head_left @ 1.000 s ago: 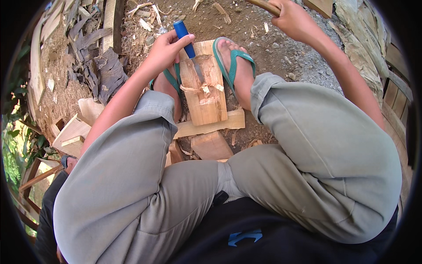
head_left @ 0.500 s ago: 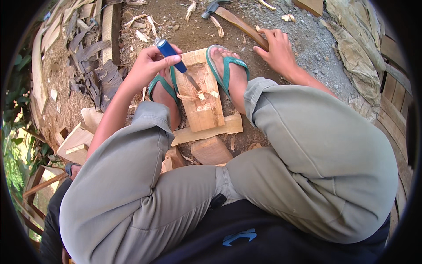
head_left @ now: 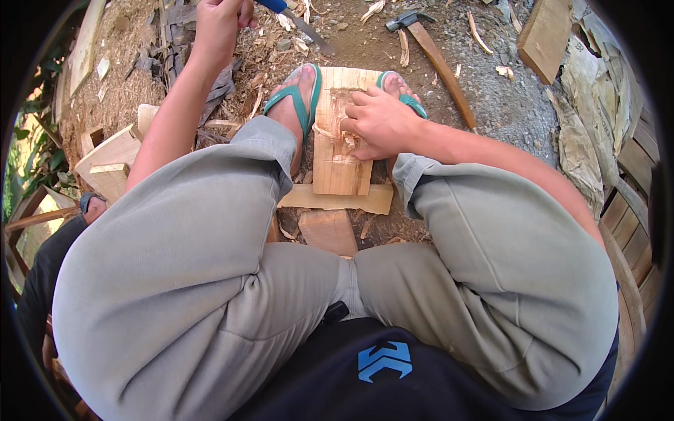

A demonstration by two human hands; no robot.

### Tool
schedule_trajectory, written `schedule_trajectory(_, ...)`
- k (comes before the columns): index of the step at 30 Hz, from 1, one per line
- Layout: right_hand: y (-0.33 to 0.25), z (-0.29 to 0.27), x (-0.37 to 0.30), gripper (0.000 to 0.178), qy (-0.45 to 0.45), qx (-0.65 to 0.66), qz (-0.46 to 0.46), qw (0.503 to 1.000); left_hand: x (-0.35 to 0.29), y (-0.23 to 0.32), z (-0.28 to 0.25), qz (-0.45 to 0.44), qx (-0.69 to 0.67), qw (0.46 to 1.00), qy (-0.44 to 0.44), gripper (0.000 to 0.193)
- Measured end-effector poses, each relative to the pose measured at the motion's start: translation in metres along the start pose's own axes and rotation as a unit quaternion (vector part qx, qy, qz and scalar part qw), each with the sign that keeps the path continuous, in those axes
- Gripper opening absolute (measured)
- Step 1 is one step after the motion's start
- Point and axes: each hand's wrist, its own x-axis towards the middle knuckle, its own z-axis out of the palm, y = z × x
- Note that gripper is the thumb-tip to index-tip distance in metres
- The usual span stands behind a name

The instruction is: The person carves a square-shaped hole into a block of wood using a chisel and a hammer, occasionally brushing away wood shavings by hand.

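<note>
Left hand: the left hand (head_left: 219, 24) is raised at the top edge of the view, well away from the wood, its grip clamped around the blue handle of a blue-handled chisel with a grey metal blade (head_left: 298, 21).
Chisel: the blade slants down to the right over the chip-strewn dirt ground (head_left: 365, 49), its tip clear of the block.
Right hand: the right hand (head_left: 379, 123) lies palm down on the pale upright rectangular wooden block (head_left: 340, 165), fingers loosely curled and a little apart, fingertips resting in the roughly carved hollow; the grip clasps nothing, it only touches the wood.
Block: it stands on the ground between the person's two feet in green flip-flop sandals (head_left: 298, 98), with its near end on a flat pale wooden plank (head_left: 333, 200) lying crosswise.
Carved area: splintered, lighter and reddish wood in the upper middle of the block, partly covered by the right hand.
Hammer: a wooden-handled claw hammer (head_left: 432, 56) lies on the ground just beyond the right foot, untouched, head pointing away.
Surroundings: wood offcuts (head_left: 112, 158) lie to the left, and a thick wooden board (head_left: 544, 31) lies at the upper right.
Legs: grey trousers (head_left: 210, 266) fill the lower part of the view, knees spread either side of the block.
</note>
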Motion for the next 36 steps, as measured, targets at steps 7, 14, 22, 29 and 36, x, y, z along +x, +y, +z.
schedule_trajectory(7, -0.005, 0.016, 0.009, 0.033, 0.015, -0.055, -0.044, 0.997, -0.009, 0.003, 0.011, 0.004, 0.011, 1.0, 0.0, 0.027)
schedule_trajectory(14, -0.002, 0.04, 0.007, 0.025, 0.056, 0.038, -0.033, 0.997, -0.009, 0.001, 0.012, -0.005, -0.006, 1.0, 0.004, 0.026)
schedule_trajectory(22, -0.002, 0.048, 0.0, 0.023, 0.111, 0.168, -0.023, 0.979, -0.014, 0.004, 0.019, 0.013, 0.014, 1.0, -0.014, 0.025)
schedule_trajectory(29, -0.005, 0.047, -0.002, 0.017, 0.129, 0.104, -0.135, 0.977, -0.022, -0.002, 0.026, -0.01, 0.037, 0.997, -0.069, 0.025)
schedule_trajectory(36, -0.014, 0.031, -0.003, 0.016, 0.115, -0.025, -0.286, 0.951, -0.042, -0.005, 0.043, -0.061, 0.112, 0.981, -0.143, 0.025)
